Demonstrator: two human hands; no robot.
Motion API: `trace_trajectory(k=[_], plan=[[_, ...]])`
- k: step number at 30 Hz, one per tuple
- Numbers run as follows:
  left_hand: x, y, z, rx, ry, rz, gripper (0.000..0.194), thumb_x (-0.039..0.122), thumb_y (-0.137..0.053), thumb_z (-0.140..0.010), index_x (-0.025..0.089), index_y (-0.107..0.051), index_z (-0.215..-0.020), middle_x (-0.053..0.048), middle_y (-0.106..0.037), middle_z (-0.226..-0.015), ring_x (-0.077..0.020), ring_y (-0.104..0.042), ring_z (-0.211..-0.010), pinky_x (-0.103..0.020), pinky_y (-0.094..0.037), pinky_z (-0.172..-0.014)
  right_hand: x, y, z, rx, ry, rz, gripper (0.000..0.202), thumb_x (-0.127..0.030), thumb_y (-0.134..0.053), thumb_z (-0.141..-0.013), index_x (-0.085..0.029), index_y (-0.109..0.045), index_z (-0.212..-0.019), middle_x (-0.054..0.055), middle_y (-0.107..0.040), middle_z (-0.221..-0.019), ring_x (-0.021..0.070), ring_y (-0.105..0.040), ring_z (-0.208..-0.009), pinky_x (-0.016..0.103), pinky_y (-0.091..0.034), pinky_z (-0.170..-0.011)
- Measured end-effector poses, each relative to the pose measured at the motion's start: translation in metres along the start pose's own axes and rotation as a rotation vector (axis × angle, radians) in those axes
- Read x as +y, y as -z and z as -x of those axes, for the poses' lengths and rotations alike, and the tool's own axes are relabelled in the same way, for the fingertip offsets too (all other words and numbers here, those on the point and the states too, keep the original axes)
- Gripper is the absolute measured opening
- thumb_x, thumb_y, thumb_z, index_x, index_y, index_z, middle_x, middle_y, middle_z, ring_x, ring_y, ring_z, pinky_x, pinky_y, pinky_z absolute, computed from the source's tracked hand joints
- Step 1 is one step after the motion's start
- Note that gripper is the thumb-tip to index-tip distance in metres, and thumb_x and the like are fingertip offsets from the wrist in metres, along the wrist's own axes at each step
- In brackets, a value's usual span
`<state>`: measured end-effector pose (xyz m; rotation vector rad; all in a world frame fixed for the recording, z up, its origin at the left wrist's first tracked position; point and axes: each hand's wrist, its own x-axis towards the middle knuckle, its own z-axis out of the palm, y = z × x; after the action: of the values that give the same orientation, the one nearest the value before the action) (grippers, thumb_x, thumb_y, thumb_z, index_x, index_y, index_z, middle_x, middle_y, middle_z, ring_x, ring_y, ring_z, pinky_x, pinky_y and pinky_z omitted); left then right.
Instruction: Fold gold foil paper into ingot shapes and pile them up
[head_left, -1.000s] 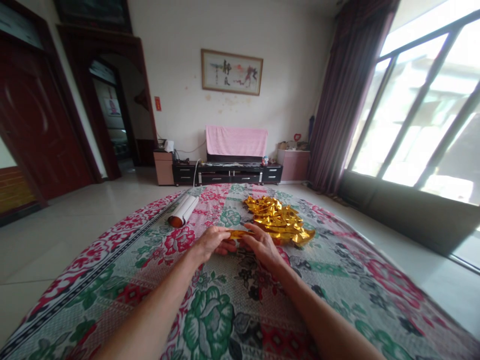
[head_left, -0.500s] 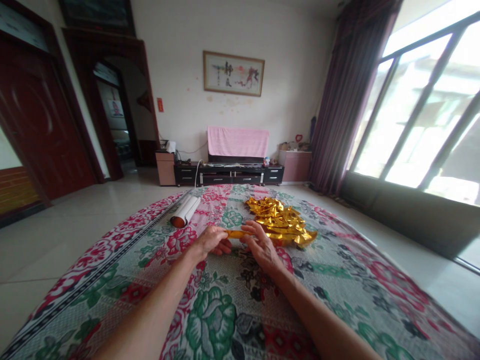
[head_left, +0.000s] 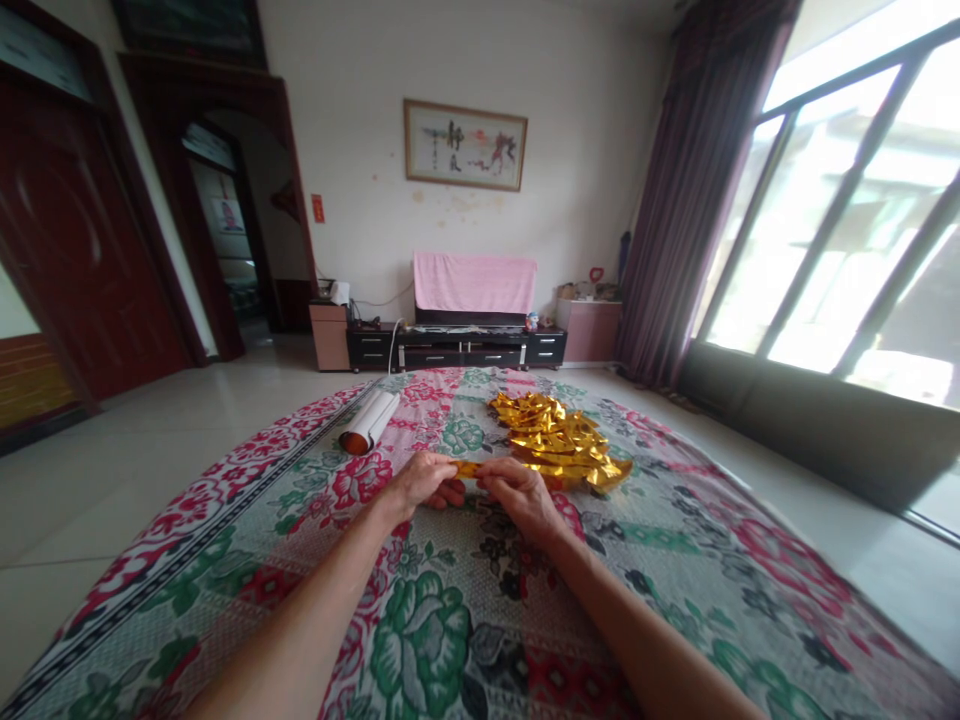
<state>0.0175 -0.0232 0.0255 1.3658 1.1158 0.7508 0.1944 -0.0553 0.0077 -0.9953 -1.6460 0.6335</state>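
Note:
Between my two hands a narrow strip of gold foil (head_left: 468,469) is stretched sideways over the cloth. My left hand (head_left: 421,484) pinches its left end, with some fingers curled beneath. At the other end, my right hand (head_left: 517,492) has its thumb and fingers closed on the foil. A pile of folded, shiny gold foil pieces (head_left: 559,436) lies just beyond and to the right of my right hand. To the left, farther back than my left hand, lies a white roll (head_left: 370,420) with an orange-brown inside.
A flowered cloth (head_left: 421,650) in green, red and grey covers the round table. Beyond it stand a low black cabinet (head_left: 435,357) and a pink cloth (head_left: 475,282) over a screen. Windows are at the right.
The fingers of my right hand, raised and more spread before, have come down and closed on the foil strip. My left hand has stayed almost where it was.

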Motion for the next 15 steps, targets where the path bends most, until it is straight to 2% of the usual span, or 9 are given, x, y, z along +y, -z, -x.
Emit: trace_trajectory(k=[5, 8, 11, 15], plan=[[-0.002, 0.0, -0.002, -0.044, -0.021, 0.001, 0.029, 0.03, -0.056, -0.071, 0.013, -0.064, -0.093, -0.007, -0.068, -0.074, -0.0134, -0.063, -0.058, -0.018, -0.039, -0.047, 0.002, 0.0, 0.0, -0.027, 0.006, -0.019, 0.022, -0.031, -0.053, -0.076, -0.021, -0.071, -0.083, 0.005, -0.066, -0.095, 0.018, -0.058, -0.088, 0.03, -0.046, -0.079], [-0.002, -0.001, -0.002, -0.037, -0.032, 0.0, 0.03, 0.031, -0.057, -0.071, 0.014, -0.065, -0.094, -0.006, -0.068, -0.073, -0.0131, -0.063, -0.058, -0.018, -0.04, -0.048, 0.006, -0.004, 0.0, -0.04, -0.082, -0.034, 0.028, -0.036, -0.05, -0.078, -0.019, -0.07, -0.088, 0.005, -0.067, -0.089, 0.0181, -0.06, -0.081, 0.028, -0.05, -0.069], [-0.002, -0.003, -0.002, 0.013, -0.047, -0.039, 0.035, 0.029, -0.057, -0.071, 0.016, -0.062, -0.104, -0.005, -0.068, -0.076, -0.0128, -0.063, -0.058, -0.017, -0.04, -0.046, 0.008, -0.008, 0.0, -0.013, -0.171, -0.072, 0.03, -0.039, -0.051, -0.077, -0.017, -0.069, -0.088, 0.005, -0.068, -0.081, 0.0171, -0.062, -0.07, 0.026, -0.05, -0.059], [-0.001, -0.005, -0.002, 0.043, -0.042, -0.098, 0.037, 0.024, -0.056, -0.072, 0.018, -0.061, -0.108, -0.005, -0.068, -0.077, -0.0129, -0.064, -0.059, -0.017, -0.04, -0.046, 0.011, -0.01, -0.001, 0.012, -0.167, -0.084, 0.025, -0.035, -0.054, -0.074, -0.018, -0.069, -0.084, 0.004, -0.068, -0.081, 0.0168, -0.063, -0.069, 0.025, -0.05, -0.058]])
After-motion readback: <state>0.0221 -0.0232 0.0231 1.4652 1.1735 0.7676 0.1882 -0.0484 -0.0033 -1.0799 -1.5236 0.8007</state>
